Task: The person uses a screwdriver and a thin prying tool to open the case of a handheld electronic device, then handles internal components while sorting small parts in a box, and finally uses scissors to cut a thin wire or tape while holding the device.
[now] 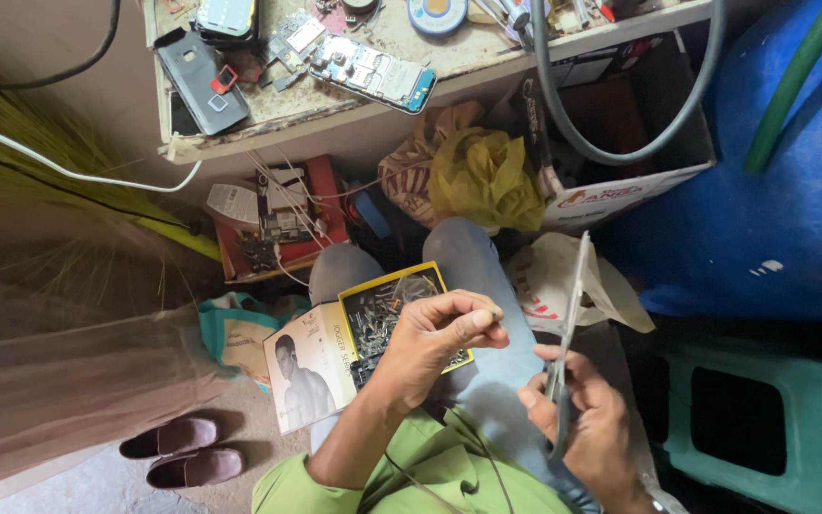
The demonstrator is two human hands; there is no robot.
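On the lap we see a shallow yellow-rimmed box, open, filled with a heap of small dark metal bits; its flap with a printed picture lies folded out beside it. The left hand hovers over this box, fingers drawn together and pinching a tiny part at the tips, too small for us to make out. The right hand is closed around the lower end of a thin flat panel, held edge-on and upright, so its face is hidden from us.

Under the table a red tray holds circuit boards and loose wires. A cardboard box on its side shows a dark inside whose contents we cannot read. A crumpled yellow bag sits beside it. On the dusty table, cut off at the top, lie a bare phone board and a dark phone case.
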